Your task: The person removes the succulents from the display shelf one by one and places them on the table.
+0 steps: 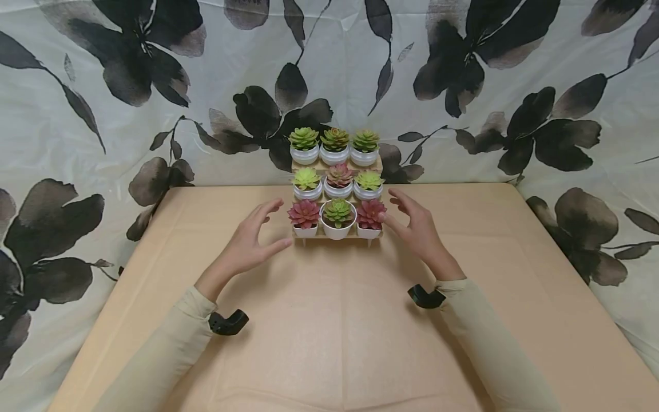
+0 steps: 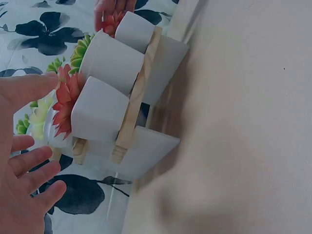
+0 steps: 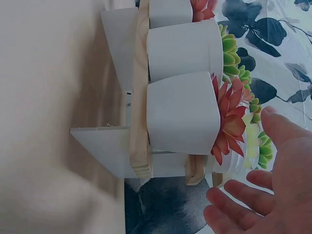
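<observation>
A tiered plant stand [image 1: 337, 236] with pale wooden shelves and white supports stands at the table's far edge. Three rows of potted succulents sit on it. In the front row, a green succulent [image 1: 337, 213] in a round white pot is flanked by a red succulent [image 1: 304, 214] at left and another red succulent [image 1: 370, 214] at right, both in squarish white pots. My left hand [image 1: 251, 237] hovers left of the stand, fingers spread and holding nothing. My right hand [image 1: 416, 232] is held at the stand's right side, fingers extended, its thumb overlapping the right red succulent in the head view.
Light green succulents and a reddish one [image 1: 339, 175] fill the middle row; darker green ones [image 1: 334, 139] top the stand. Behind hangs a white cloth [image 1: 355, 34] with dark flowers. A tan cloth [image 1: 340, 320] covers the table. Black wrist cameras [image 1: 226, 323] sit at both sleeves.
</observation>
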A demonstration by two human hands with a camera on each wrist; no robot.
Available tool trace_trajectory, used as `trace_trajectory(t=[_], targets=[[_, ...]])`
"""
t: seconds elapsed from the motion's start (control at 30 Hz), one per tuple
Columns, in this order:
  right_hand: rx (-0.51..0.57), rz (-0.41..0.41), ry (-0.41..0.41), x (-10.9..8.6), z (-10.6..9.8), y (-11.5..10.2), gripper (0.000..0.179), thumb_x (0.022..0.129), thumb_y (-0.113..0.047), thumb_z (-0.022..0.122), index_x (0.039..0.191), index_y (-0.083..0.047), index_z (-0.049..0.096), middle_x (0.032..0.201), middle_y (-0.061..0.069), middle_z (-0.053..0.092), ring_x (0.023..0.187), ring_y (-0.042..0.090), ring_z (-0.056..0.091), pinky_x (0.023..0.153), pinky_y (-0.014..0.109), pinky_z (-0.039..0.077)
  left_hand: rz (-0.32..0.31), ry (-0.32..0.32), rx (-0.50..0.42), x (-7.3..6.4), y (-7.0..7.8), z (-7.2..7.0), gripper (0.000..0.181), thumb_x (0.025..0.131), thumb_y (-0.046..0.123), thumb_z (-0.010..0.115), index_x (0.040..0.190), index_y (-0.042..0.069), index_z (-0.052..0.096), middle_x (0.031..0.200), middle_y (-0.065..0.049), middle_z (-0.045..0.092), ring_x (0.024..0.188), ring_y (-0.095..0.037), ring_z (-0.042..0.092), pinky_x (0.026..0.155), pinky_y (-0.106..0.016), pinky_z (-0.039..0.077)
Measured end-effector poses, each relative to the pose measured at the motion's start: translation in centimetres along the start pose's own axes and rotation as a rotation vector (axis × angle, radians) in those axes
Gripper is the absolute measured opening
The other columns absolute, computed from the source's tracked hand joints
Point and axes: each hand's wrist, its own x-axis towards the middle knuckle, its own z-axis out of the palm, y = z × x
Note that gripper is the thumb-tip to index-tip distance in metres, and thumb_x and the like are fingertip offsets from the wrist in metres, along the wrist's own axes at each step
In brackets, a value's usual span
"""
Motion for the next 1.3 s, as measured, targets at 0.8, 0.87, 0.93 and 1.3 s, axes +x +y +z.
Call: trace_trajectory(t=[0.8, 0.87, 0.93, 1.3], targets=[[0.127, 0.14, 0.051, 1.6, 0.7, 1.7, 0.049, 0.098, -0.032, 0.057, 0.14, -0.009, 0.05, 0.14, 0.015, 0.054, 0.129, 0.032, 0.052, 0.109, 0.05, 0.044, -0.142, 0.015, -0.239, 1.4, -0.5, 1.9, 0.083, 0.076, 0.02, 0.083, 0.145, 0.012, 0.037, 0.145, -0.008, 0.046, 0.135, -0.025, 0.044, 0.11, -0.046, 0.044], [0.133, 0.159, 0.05, 1.6, 0.8, 1.7, 0.047, 0.098, -0.03, 0.057, 0.139, -0.009, 0.05, 0.14, 0.015, 0.054, 0.13, 0.032, 0.051, 0.11, 0.049, 0.044, -0.145, 0.013, -0.252, 1.5, -0.5, 2.1, 0.084, 0.076, 0.02, 0.084, 0.145, 0.013, 0.037, 0.144, -0.009, 0.047, 0.134, -0.025, 0.045, 0.11, -0.046, 0.044], [0.143, 0.182, 0.053, 1.6, 0.8, 1.7, 0.045, 0.098, -0.027, 0.058, 0.139, -0.01, 0.051, 0.14, 0.014, 0.054, 0.129, 0.031, 0.052, 0.11, 0.047, 0.044, -0.145, 0.006, -0.265, 1.6, -0.6, 2.3, 0.085, 0.075, 0.021, 0.084, 0.145, 0.012, 0.037, 0.143, -0.009, 0.047, 0.134, -0.026, 0.045, 0.11, -0.047, 0.044], [0.23, 0.135, 0.076, 2.6, 1.5, 2.2, 0.035, 0.096, -0.015, 0.059, 0.131, -0.006, 0.059, 0.132, 0.016, 0.061, 0.121, 0.031, 0.059, 0.105, 0.045, 0.049, -0.203, 0.007, -0.327, 2.1, -0.7, 3.1, 0.084, 0.077, 0.014, 0.082, 0.146, 0.011, 0.035, 0.148, -0.012, 0.042, 0.136, -0.03, 0.042, 0.112, -0.049, 0.041]])
